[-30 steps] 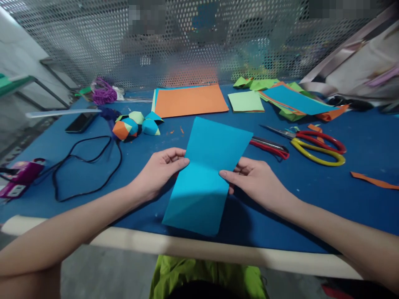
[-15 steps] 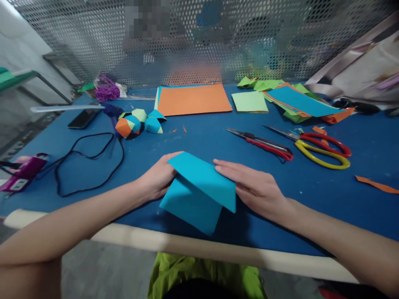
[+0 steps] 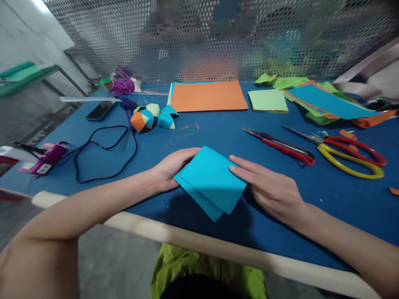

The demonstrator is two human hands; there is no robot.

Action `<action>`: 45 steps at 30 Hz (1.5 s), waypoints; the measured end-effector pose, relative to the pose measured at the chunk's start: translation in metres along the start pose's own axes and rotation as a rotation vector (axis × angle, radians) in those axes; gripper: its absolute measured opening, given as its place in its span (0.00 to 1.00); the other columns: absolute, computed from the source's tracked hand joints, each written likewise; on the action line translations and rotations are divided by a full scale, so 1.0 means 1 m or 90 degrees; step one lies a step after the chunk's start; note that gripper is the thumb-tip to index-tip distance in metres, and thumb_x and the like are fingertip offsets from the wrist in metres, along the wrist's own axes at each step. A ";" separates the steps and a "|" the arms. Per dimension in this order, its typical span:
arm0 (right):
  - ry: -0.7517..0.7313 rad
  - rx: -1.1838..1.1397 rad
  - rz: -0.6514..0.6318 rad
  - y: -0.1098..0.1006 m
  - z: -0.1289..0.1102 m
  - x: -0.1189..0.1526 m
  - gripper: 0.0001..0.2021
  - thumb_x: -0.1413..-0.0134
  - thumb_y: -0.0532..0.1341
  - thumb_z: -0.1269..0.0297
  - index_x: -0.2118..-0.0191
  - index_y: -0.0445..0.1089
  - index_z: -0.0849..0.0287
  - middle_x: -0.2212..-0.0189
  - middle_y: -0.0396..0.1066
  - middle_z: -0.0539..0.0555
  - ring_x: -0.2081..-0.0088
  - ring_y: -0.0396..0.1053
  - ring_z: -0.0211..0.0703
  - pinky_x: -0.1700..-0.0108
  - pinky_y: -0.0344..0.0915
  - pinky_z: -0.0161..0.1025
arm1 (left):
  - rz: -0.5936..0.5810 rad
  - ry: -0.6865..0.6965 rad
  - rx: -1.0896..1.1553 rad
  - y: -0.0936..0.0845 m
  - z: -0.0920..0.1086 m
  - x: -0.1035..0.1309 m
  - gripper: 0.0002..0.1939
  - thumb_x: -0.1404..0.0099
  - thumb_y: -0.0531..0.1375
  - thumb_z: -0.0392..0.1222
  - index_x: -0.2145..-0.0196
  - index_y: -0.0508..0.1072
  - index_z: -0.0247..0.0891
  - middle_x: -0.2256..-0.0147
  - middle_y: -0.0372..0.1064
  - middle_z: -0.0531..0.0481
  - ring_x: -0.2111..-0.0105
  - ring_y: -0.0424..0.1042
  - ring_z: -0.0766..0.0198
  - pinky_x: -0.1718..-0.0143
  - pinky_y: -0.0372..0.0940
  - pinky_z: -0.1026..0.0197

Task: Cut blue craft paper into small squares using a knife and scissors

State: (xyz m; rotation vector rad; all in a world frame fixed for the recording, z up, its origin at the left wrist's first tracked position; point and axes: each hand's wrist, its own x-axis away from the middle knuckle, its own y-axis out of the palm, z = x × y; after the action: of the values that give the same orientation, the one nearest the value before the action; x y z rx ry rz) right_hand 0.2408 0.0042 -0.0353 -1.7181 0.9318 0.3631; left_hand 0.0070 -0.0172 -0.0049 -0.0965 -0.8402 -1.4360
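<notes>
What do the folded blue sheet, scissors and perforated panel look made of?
Blue sheet: matte paper or thin card, by its flat faces and crisp edges. Scissors: grey blades, likely metal; glossy red and yellow handles, probably plastic. Perforated panel: likely metal, by its grey sheen.

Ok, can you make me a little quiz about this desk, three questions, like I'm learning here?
1. Multiple choice: what colour is the top sheet of the big stack at the back?
a) purple
b) orange
c) black

2. True or false: the paper in the left hand is folded over with its edges exactly matched.

3. Fill in the blank: just right of the knife in the picture lie the ___.

Key:
1. b
2. False; the lower layer sticks out past the upper one.
3. scissors
</notes>
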 end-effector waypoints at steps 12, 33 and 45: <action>-0.059 0.114 0.014 -0.002 0.019 0.004 0.34 0.41 0.55 0.84 0.34 0.55 0.46 0.38 0.61 0.52 0.44 0.69 0.47 0.45 0.73 0.42 | -0.149 -0.132 0.045 -0.003 0.001 0.010 0.23 0.26 0.46 0.50 0.52 0.72 0.29 0.55 0.74 0.38 0.60 0.76 0.52 0.47 0.62 0.33; -0.056 0.137 -0.051 -0.001 0.017 0.009 0.27 0.37 0.52 0.77 0.34 0.57 0.52 0.38 0.62 0.60 0.43 0.68 0.50 0.49 0.73 0.47 | -0.133 -0.019 -0.043 -0.001 -0.007 0.013 0.13 0.38 0.60 0.28 0.55 0.72 0.31 0.56 0.75 0.38 0.63 0.78 0.58 0.60 0.74 0.56; -0.030 0.089 -0.069 -0.002 0.014 0.004 0.20 0.38 0.52 0.73 0.43 0.68 0.58 0.42 0.67 0.63 0.42 0.68 0.52 0.46 0.71 0.49 | -0.065 0.024 -0.078 0.002 -0.005 0.013 0.12 0.42 0.60 0.24 0.60 0.70 0.31 0.63 0.75 0.42 0.68 0.77 0.60 0.65 0.75 0.57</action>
State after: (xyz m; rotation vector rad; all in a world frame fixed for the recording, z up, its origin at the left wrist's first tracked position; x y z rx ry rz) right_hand 0.2475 0.0154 -0.0411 -1.6172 0.8070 0.2600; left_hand 0.0103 -0.0306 -0.0003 -0.1197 -0.7353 -1.5807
